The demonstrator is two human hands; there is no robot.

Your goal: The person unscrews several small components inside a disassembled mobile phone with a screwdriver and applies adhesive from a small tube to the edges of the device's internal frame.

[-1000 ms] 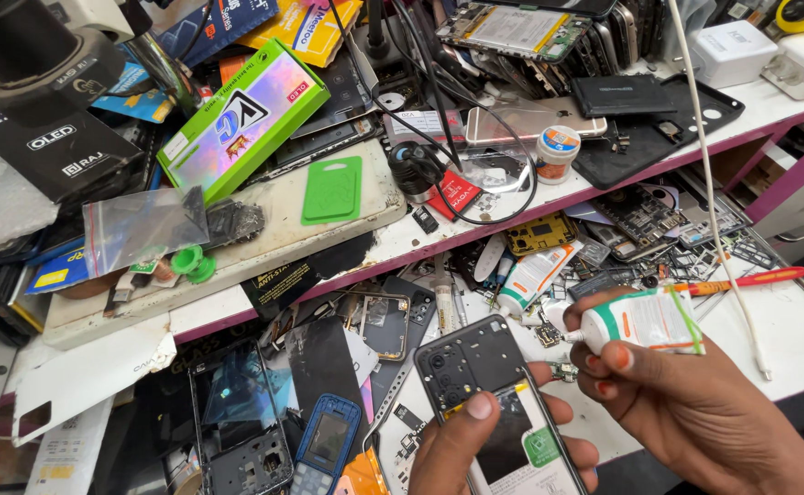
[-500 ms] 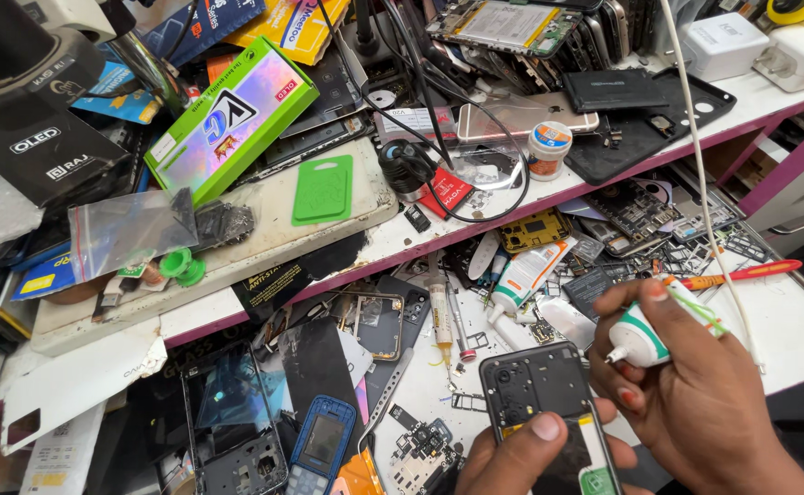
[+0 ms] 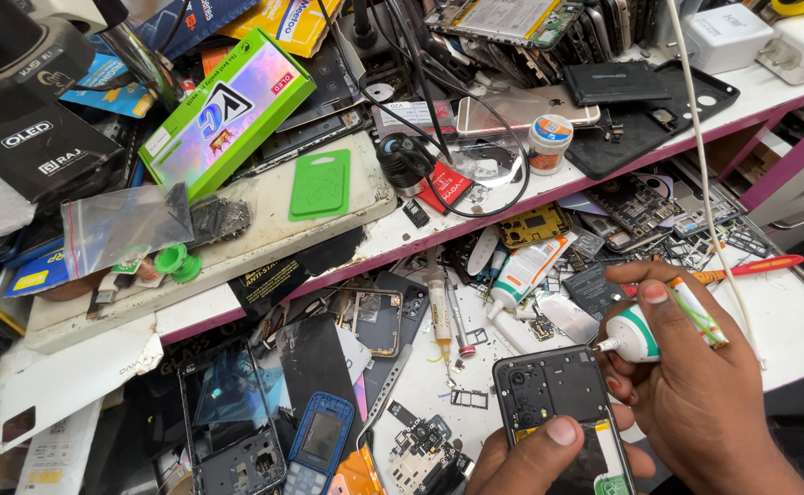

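Black and stripped of its back cover, the phone frame (image 3: 562, 403) lies at six o'clock on the table, pinned by the left hand (image 3: 549, 454), thumb flat on it. Right hand (image 3: 695, 376) at four o'clock wraps a firm grip round a white glue tube (image 3: 645, 328), nozzle just beside the frame's top edge. Gluing looks in hand; next calls for a steady, thin bead.

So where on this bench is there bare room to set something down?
Bare white bench lies right of the right hand, below the red screwdriver. Small gap beside the syringe. The shelf and lower left are crowded.
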